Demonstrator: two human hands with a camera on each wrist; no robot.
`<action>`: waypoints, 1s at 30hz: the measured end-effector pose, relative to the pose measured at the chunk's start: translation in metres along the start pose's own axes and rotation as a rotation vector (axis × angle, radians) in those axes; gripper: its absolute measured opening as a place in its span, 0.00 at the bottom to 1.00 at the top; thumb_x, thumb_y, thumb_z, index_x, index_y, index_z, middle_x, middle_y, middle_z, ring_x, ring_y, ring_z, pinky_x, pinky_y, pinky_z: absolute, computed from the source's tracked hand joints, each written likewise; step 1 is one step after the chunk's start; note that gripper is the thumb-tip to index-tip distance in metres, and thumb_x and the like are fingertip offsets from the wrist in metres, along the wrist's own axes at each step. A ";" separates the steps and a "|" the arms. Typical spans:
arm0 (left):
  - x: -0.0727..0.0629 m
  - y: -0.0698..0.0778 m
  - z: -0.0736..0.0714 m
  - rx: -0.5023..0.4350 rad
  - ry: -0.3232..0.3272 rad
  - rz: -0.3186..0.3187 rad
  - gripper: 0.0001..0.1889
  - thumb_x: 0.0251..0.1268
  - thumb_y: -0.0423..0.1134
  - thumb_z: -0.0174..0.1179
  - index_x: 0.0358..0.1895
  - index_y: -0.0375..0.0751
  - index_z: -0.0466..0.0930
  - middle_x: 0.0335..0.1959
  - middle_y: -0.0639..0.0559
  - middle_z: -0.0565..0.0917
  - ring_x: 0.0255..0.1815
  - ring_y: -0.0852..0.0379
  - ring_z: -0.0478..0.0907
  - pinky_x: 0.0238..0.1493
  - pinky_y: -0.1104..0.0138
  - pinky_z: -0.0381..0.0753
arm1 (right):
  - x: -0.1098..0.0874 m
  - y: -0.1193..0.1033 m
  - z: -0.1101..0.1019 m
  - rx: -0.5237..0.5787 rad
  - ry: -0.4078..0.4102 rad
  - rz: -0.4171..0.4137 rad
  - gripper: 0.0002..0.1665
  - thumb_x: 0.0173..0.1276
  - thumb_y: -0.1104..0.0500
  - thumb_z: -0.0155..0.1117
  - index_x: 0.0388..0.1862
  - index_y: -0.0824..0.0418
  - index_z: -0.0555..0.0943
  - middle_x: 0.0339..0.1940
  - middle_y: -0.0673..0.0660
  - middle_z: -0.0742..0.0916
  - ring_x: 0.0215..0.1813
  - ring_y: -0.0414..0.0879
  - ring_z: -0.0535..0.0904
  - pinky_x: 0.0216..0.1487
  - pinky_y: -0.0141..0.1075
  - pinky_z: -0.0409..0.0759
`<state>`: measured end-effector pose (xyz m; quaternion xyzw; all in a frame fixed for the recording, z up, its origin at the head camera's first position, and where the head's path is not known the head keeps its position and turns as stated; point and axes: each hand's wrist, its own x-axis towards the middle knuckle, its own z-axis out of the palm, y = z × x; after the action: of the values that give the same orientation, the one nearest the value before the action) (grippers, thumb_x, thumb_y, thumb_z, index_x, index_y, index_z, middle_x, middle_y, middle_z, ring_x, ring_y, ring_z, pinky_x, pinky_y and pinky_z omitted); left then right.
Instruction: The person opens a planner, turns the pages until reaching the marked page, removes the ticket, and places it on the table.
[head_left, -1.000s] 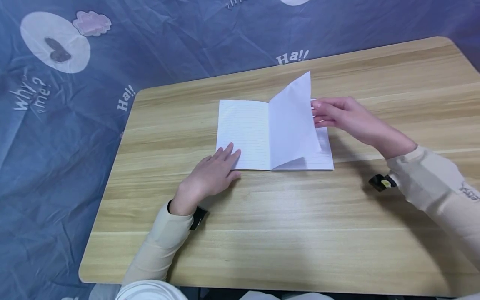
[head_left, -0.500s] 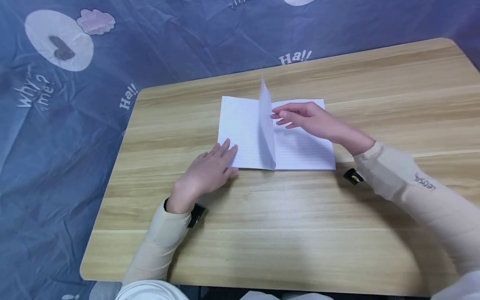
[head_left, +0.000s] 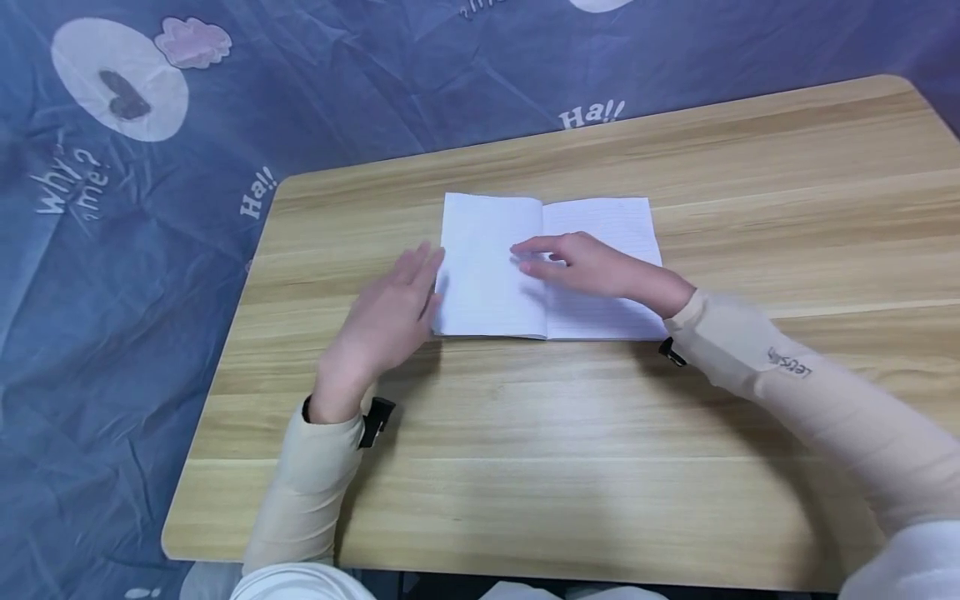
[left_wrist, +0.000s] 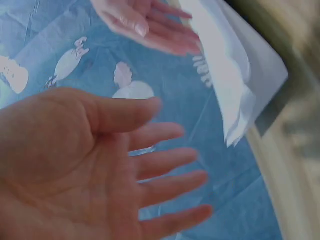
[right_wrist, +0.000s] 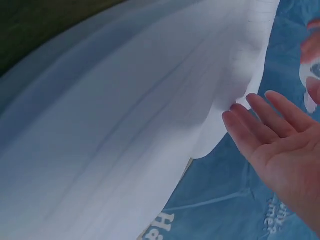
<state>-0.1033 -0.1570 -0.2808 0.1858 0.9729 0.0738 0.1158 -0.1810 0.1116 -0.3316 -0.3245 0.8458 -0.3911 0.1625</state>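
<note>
An open notebook [head_left: 489,223] with white lined pages lies flat on the table, both halves spread. My right hand [head_left: 581,265] is over it near the fold, fingers extended onto the left page and gripping nothing. In the right wrist view its fingertips are right at the curved paper [right_wrist: 165,100]. My left hand [head_left: 390,307] is at the notebook's left edge with straight fingers, blurred by motion. The left wrist view shows the left palm [left_wrist: 100,165] holding nothing, apart from the pages [left_wrist: 220,55].
The wooden table [head_left: 570,467] has rounded corners. A blue printed cloth [head_left: 337,75] hangs behind it and down its left side. A round white object [head_left: 300,581] shows at the front edge. Dark bands with black clips [head_left: 375,421] are at the sleeve cuffs.
The raised page has turned from right to left and now lies down on the left half. My right hand moved left with it; my left hand slid off the page's lower left corner.
</note>
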 end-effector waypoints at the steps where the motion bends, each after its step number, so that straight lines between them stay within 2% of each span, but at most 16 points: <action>1: 0.002 0.002 0.003 0.001 0.022 0.022 0.31 0.80 0.45 0.42 0.79 0.40 0.47 0.80 0.42 0.45 0.79 0.44 0.42 0.73 0.48 0.51 | 0.001 -0.001 0.002 -0.017 -0.016 -0.011 0.26 0.77 0.55 0.54 0.68 0.67 0.73 0.67 0.61 0.77 0.68 0.54 0.71 0.66 0.49 0.67; 6: 0.005 0.006 0.026 0.000 0.076 0.106 0.34 0.80 0.51 0.42 0.80 0.42 0.42 0.80 0.45 0.39 0.80 0.47 0.35 0.74 0.46 0.48 | 0.005 -0.003 0.010 -0.121 -0.064 -0.066 0.27 0.77 0.55 0.55 0.68 0.71 0.71 0.70 0.65 0.73 0.74 0.59 0.62 0.73 0.51 0.57; 13: -0.001 -0.006 0.049 -0.016 0.104 0.138 0.39 0.77 0.55 0.44 0.80 0.43 0.38 0.80 0.45 0.34 0.80 0.47 0.31 0.74 0.43 0.43 | 0.006 -0.002 0.016 -0.197 -0.096 -0.067 0.28 0.75 0.55 0.57 0.67 0.71 0.72 0.73 0.66 0.69 0.76 0.59 0.57 0.74 0.52 0.54; 17: -0.003 -0.012 0.060 -0.035 0.062 0.150 0.41 0.77 0.57 0.45 0.80 0.43 0.36 0.80 0.45 0.33 0.79 0.46 0.31 0.72 0.40 0.42 | 0.005 -0.003 0.018 -0.226 -0.110 -0.071 0.29 0.75 0.55 0.58 0.68 0.72 0.70 0.74 0.66 0.66 0.77 0.59 0.54 0.74 0.52 0.52; 23: -0.005 -0.017 0.074 -0.051 -0.031 0.166 0.41 0.77 0.58 0.43 0.80 0.44 0.34 0.80 0.48 0.32 0.79 0.49 0.29 0.72 0.39 0.40 | 0.004 -0.004 0.021 -0.261 -0.114 -0.084 0.30 0.74 0.56 0.59 0.67 0.74 0.70 0.74 0.68 0.65 0.77 0.61 0.53 0.75 0.52 0.50; 27: -0.006 -0.018 0.079 -0.053 -0.052 0.152 0.40 0.77 0.59 0.42 0.80 0.46 0.33 0.81 0.51 0.31 0.79 0.52 0.29 0.72 0.39 0.40 | 0.002 -0.004 0.019 -0.286 -0.110 -0.071 0.31 0.75 0.55 0.59 0.69 0.73 0.69 0.75 0.66 0.64 0.78 0.60 0.52 0.75 0.51 0.50; 30: -0.007 -0.018 0.080 -0.063 -0.042 0.156 0.40 0.77 0.59 0.42 0.80 0.46 0.34 0.81 0.50 0.32 0.79 0.52 0.30 0.72 0.39 0.41 | 0.001 0.000 0.012 -0.303 -0.090 -0.054 0.31 0.75 0.55 0.58 0.70 0.72 0.68 0.76 0.66 0.64 0.78 0.60 0.51 0.75 0.51 0.49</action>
<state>-0.0832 -0.1683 -0.3596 0.2588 0.9501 0.1094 0.1358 -0.1755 0.1042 -0.3398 -0.3853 0.8778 -0.2483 0.1389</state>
